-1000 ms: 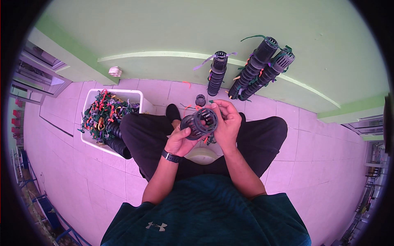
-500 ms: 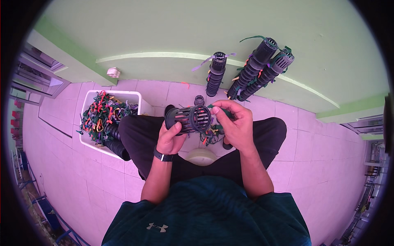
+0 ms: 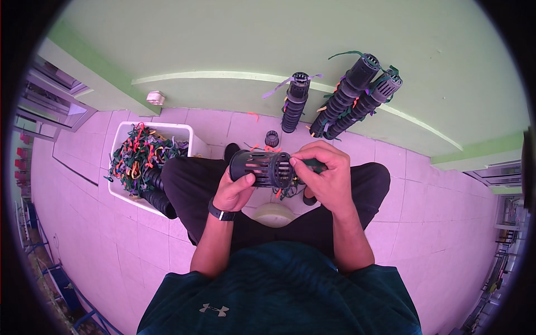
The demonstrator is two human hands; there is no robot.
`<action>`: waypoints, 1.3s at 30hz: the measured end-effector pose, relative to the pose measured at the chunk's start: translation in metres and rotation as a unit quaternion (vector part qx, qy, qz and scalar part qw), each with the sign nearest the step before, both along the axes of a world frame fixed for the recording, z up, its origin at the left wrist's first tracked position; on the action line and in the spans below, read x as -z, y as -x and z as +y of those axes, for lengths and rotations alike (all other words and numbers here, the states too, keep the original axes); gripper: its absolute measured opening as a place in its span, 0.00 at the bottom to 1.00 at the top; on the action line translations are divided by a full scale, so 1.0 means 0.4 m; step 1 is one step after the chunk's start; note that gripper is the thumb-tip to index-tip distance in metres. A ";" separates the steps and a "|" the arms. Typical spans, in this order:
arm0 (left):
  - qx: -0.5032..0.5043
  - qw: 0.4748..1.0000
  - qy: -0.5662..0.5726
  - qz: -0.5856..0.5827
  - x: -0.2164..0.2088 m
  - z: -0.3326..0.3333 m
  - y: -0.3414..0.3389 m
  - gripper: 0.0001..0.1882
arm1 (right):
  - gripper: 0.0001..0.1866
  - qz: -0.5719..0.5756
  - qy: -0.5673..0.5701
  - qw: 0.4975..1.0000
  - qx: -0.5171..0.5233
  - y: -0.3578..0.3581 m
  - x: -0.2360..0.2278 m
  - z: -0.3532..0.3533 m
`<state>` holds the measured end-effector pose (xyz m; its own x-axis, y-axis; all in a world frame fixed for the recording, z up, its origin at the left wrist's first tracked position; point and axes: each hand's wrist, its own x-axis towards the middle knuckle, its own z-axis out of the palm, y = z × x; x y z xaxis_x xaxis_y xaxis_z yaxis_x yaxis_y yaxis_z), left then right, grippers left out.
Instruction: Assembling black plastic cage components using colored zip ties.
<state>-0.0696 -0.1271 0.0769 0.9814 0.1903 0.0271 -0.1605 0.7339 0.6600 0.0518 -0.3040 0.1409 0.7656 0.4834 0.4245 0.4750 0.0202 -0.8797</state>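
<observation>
Slotted cup: one, black, lying on its side in mid-air between the hands, above the lap; open end toward the right hand.
Left hand: closed around the cup's base end from below, thumb on the near side wall.
Right hand: thumb and forefinger pinched together at the cup's rim; a green strip appears caught within the grip, its ends hidden by the fingers.
Handling, left: probably best kept firm at the base end, leaving the slots near the rim free of fingers.
Handling, right: a pinch close to the strip's tip should give better control at a narrow slot; too much loose length could fold or snag on the bars.
Cup contents: none made out through the slots; orange strips show at its far side, attached or merely beyond it, cannot tell.
White tub: on the floor by the left knee; holds a tangled heap of coloured strips and, nearest the knee, black ribbed stacks.
Wall stacks: three, upright, of nested black cups; one apart, two side by side, strips hanging from them.
Small cup: black, on the floor just beyond the held one.
</observation>
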 end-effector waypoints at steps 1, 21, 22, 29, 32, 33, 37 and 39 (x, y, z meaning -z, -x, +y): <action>0.000 1.000 0.001 0.001 0.000 0.000 0.001 0.29 | 0.05 0.114 0.040 0.992 -0.028 -0.005 -0.009 -0.014; 0.088 0.994 0.065 0.018 0.042 0.003 -0.021 0.30 | 0.07 -0.011 0.063 0.998 0.021 0.025 0.006 -0.033; 0.088 0.994 0.065 0.018 0.047 0.003 -0.020 0.30 | 0.07 0.014 0.055 0.998 0.028 0.028 0.011 -0.034; 0.094 0.995 -0.001 0.038 0.037 -0.002 -0.038 0.30 | 0.05 0.252 0.034 0.967 0.014 0.001 0.035 -0.056; 0.086 0.995 -0.004 0.043 0.042 -0.007 -0.040 0.31 | 0.05 0.221 0.048 0.974 0.024 0.007 0.043 -0.052; 0.087 0.995 -0.007 0.041 0.045 -0.008 -0.040 0.32 | 0.05 0.199 0.035 0.979 0.039 0.013 0.046 -0.048; 0.090 0.995 0.002 0.048 0.041 -0.005 -0.039 0.31 | 0.05 0.113 0.044 0.990 0.074 0.036 0.048 -0.037; 0.124 0.991 -0.013 0.039 0.039 0.002 -0.033 0.29 | 0.06 0.047 0.053 0.995 0.066 0.041 0.068 -0.039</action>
<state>-0.0563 -0.1261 0.0613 0.9972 -0.0571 -0.0488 0.0750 0.7264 0.6831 0.0353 -0.3197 0.1136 0.8590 0.4147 0.3002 0.3833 -0.1324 -0.9141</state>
